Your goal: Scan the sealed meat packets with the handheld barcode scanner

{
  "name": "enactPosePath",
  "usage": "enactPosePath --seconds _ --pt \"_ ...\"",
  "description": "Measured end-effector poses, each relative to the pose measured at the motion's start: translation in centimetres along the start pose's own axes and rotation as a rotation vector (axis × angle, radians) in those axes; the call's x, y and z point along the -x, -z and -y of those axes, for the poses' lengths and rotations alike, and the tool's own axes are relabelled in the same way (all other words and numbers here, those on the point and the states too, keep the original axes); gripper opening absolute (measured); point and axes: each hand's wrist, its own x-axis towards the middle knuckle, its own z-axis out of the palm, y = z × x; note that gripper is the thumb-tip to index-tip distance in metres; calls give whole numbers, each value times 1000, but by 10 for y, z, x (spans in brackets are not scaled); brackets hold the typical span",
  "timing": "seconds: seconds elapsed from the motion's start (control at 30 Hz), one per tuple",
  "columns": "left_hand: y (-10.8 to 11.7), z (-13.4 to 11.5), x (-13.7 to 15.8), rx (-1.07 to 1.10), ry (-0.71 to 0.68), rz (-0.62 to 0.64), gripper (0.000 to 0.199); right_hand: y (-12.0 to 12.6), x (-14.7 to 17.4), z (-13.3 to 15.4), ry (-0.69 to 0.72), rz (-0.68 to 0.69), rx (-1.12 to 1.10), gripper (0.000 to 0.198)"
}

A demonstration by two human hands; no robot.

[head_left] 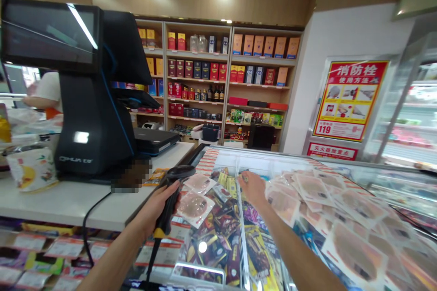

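My left hand is wrapped round the handle of a black barcode scanner with a yellow ring near its base, its cable hanging down. The scanner's head points away from me above the left edge of a chest freezer. Over the freezer's middle divider, my right hand has its fingers curled; whatever is in them is hidden. Two flat clear packets with round pinkish contents lie beside the scanner. A large spread of similar flat packets covers the freezer's right side. Wrapped ice creams fill the space below.
On the white counter to the left stand a black checkout terminal and a patterned paper tub. Shelves of boxed bottles line the back wall. Another person's sleeve shows behind the terminal. Snack racks sit under the counter.
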Motion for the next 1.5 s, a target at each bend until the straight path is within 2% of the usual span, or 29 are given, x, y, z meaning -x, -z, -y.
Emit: enactPosePath --seconds 0.17,0.33,0.43,0.53,0.63,0.73,0.8,0.87,1.0,1.27,1.5 --pt "14 4 3 0 9 -14 25 -39 34 62 157 261 26 43" --pt "14 4 5 3 23 -18 25 -55 48 87 174 321 101 55" --pt "15 5 5 5 19 -21 26 -57 44 83 142 387 43 53" --pt "15 6 3 8 2 -5 26 -57 35 69 72 469 -105 33" --pt "11 6 4 19 0 19 26 -50 28 50 -73 522 -384 14" --pt "1 3 8 25 14 57 27 -33 20 28 -222 568 -760 11" --pt "-9 0 12 20 11 89 26 -18 14 12 -298 537 -951 12" --pt "-21 -1 15 3 8 142 27 -5 6 -3 -353 431 -1083 14" --pt "-47 1 18 -31 6 285 29 12 -7 -30 -428 229 -1223 14" --pt "-96 9 22 -49 46 464 27 26 -10 -61 -455 88 -1288 14" --pt "-115 8 27 -72 56 448 24 30 -15 -81 -495 18 -1287 13"
